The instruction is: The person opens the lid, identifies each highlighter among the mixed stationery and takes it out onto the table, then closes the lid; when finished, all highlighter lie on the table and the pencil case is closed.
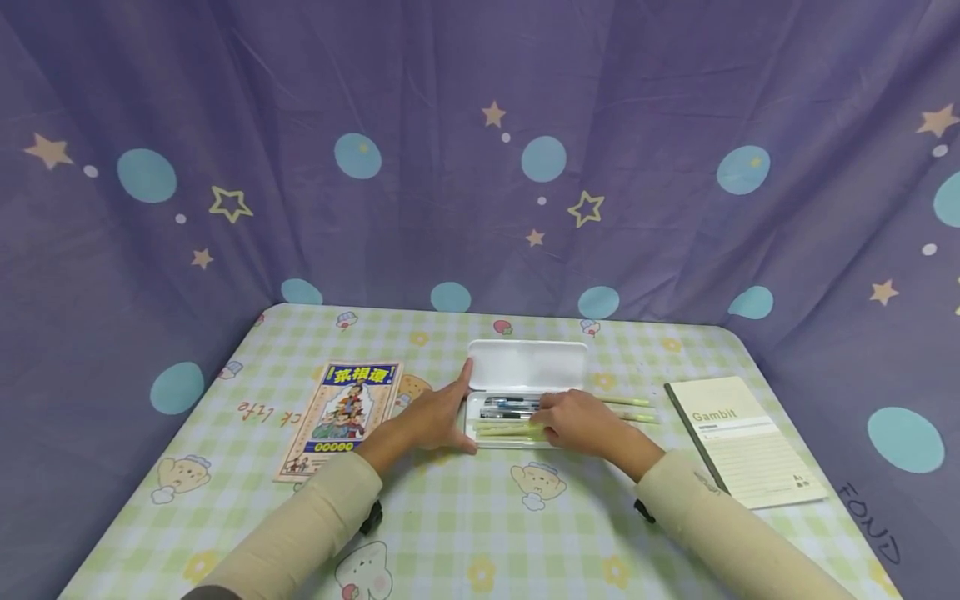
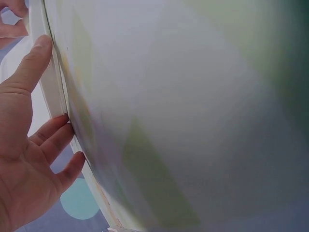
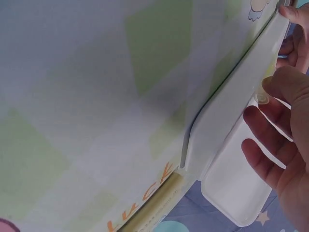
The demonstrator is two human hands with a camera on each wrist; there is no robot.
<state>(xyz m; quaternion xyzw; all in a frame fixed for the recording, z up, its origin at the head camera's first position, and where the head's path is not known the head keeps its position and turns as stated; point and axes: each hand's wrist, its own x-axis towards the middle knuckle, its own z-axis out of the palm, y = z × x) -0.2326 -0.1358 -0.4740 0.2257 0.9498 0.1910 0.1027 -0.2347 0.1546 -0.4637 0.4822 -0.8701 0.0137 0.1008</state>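
A white pencil case [image 1: 528, 367] lies with its lid folded back, several pens [image 1: 510, 414] inside it, dark-tipped clear ones behind yellow-green ones. My left hand [image 1: 438, 414] rests at the case's left end, thumb at the front corner, fingers spread toward the lid. In the left wrist view its fingertips [image 2: 77, 155] touch the case edge. My right hand [image 1: 581, 422] is over the case's right part. Between its thumb and index finger it pinches the end of a yellow-green pen [image 3: 262, 98]; its other fingers stay extended. The right hand hides the case's right end.
Two slim yellow-green pens [image 1: 630, 416] stick out beyond my right hand. A colourful illustrated booklet [image 1: 348, 417] lies to the left, and a cream notebook [image 1: 742, 442] lies to the right. A purple curtain [image 1: 420, 233] hangs behind the checked tablecloth [image 1: 450, 533].
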